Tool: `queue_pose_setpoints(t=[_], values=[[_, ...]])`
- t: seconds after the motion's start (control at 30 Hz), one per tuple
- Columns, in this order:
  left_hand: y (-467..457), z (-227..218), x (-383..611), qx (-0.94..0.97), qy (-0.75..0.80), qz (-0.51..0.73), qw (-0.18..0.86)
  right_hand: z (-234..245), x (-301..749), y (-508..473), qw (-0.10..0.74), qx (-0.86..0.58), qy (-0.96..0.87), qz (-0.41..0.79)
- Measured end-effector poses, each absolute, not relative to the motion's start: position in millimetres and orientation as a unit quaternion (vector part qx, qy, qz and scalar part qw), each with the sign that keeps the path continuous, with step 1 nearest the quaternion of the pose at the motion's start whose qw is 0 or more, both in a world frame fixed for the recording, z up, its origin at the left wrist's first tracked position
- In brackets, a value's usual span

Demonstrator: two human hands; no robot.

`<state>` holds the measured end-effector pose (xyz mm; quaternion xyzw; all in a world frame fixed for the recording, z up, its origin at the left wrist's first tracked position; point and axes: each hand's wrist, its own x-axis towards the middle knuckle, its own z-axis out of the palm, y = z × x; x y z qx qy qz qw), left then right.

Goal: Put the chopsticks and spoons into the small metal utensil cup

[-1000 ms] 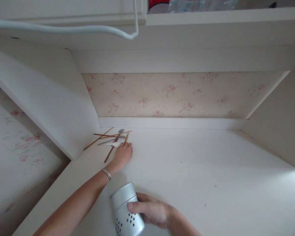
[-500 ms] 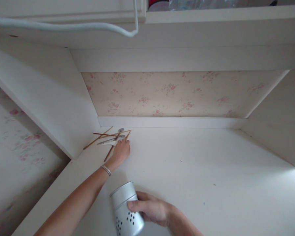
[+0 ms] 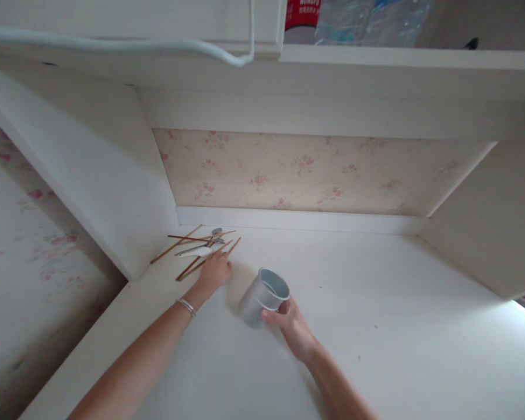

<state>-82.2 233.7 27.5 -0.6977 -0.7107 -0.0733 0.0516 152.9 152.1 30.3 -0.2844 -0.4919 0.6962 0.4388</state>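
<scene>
Gripping the silvery canister (image 3: 257, 304) by its side, your right hand (image 3: 296, 328) has its thumb in front and its fingers curled behind, mostly hidden. The canister leans with its mouth up and to the right; its lower part is blurred, and I cannot tell whether it touches the table (image 3: 354, 274). Your left hand (image 3: 214, 270), a bracelet (image 3: 186, 307) on its wrist, rests at the near right side of the utensil pile. Its fingertips are down among the chopsticks (image 3: 188, 238), but I cannot tell whether they are pinched on any.

Just beyond your fingers lie a white utensil (image 3: 196, 252) and 2 spoon bowls (image 3: 217, 231), crossed by sticks, with the pile near the left panel (image 3: 83, 157).

You seem to be at the step of picking out sticks with your left hand while your right keeps the canister near. As I judge it, the next move calls for a sure pinch on a thin stick without dragging its crossed neighbours, and a steady right grip.

Farther out, a flowered wall panel (image 3: 306, 169) stands behind the table, and clear plastic packs (image 3: 345, 23) sit on the shelf (image 3: 411, 56) above.
</scene>
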Motion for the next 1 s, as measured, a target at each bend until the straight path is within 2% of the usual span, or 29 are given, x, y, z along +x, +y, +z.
queue_pose_setpoints(t=[0.13, 0.4, 0.6, 1.0], values=[[202, 30, -87, -0.705, -0.698, -0.117, 0.048, 20, 153, 181, 0.501, -0.398, -0.502, 0.581], [133, 11, -94, -0.69, -0.693, -0.205, 0.038, 20, 114, 284, 0.458, -0.532, -0.587, 0.404], [126, 4, -97, -0.664, -0.719, -0.189, 0.079, 20, 74, 339, 0.431, -0.559, -0.615, 0.351], [138, -24, -95, -0.706, -0.648, -0.287, -0.009, 14, 17, 366, 0.399, -0.539, -0.644, 0.37]])
